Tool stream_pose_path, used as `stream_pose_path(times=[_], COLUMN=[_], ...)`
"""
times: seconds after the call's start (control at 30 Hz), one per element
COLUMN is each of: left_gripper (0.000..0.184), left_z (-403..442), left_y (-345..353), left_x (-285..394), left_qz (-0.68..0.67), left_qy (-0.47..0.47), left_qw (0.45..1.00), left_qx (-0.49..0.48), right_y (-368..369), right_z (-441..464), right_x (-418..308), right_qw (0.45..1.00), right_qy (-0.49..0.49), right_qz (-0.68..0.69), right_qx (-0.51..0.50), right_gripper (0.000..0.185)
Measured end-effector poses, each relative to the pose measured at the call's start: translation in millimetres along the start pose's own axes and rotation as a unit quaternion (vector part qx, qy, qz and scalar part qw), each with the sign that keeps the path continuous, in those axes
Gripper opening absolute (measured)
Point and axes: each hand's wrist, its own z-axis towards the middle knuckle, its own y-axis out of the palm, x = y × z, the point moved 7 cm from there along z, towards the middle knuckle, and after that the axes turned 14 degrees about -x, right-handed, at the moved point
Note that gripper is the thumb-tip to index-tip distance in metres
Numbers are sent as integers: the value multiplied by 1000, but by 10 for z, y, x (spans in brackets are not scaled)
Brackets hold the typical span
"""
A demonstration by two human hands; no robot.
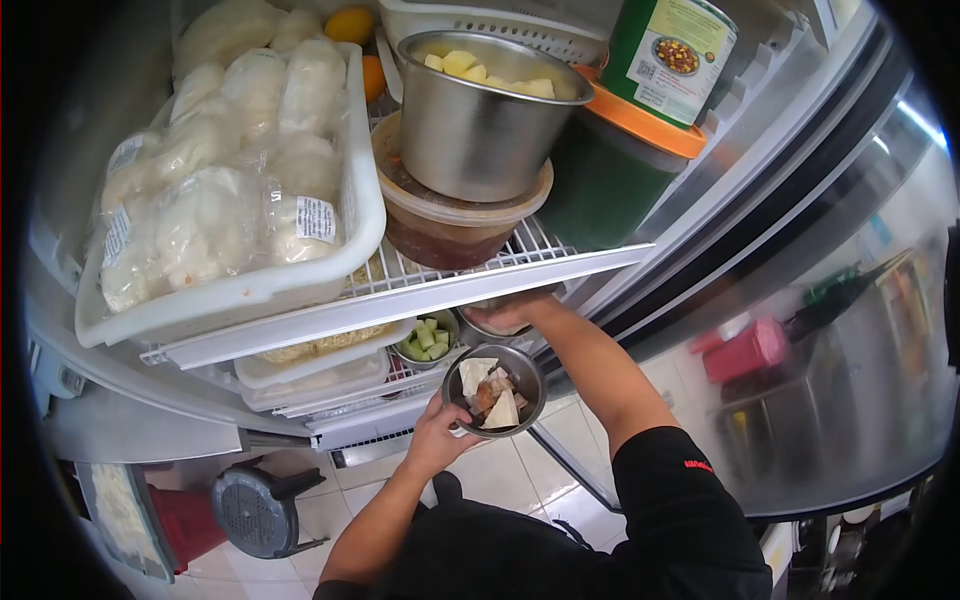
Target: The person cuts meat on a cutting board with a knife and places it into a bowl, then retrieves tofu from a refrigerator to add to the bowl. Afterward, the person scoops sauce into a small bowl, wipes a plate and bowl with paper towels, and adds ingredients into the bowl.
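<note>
A metal bowl (535,385) is gripped at its near left rim by my left hand (437,437), thumb over the edge. It holds white blocks (477,375) that look like tofu and pinkish meat pieces (490,393). My right hand (508,314) reaches in beneath the upper shelf, beside a second metal bowl (480,331). Its fingers are mostly hidden under the shelf, so its grip is unclear. Just left of it, on the lower shelf, sits a small metal bowl of cut green pieces (428,340), like cucumber.
The upper wire shelf (420,298) bears a white bin (362,200) of wrapped pale food, a metal pot (480,135) on a plastic tub (440,222), and a can (668,60) on an orange-lidded container (610,180). The fridge door (800,190) stands open rightward. A stool (262,510) is lower left.
</note>
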Motion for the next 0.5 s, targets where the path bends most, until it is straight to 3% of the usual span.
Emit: stream_pose_path(times=[0.27, 0.37, 0.5], left_gripper=[36, 37, 39], left_z=[-44, -56, -31], left_y=[-61, -79, -32], left_x=[-3, -20, -81], left_qz=[-8, -11, -24], left_qy=[-3, -12, -26], left_qw=[1000, 1000, 999], left_qx=[16, 12, 0], right_y=[-125, 54, -90], right_z=[-190, -141, -485], right_x=[77, 62, -139], right_qw=[999, 970, 973], right_qy=[10, 16, 20], right_qz=[-18, -106, -111], right_qx=[-31, -220, -201], right_gripper=[98, 93, 79])
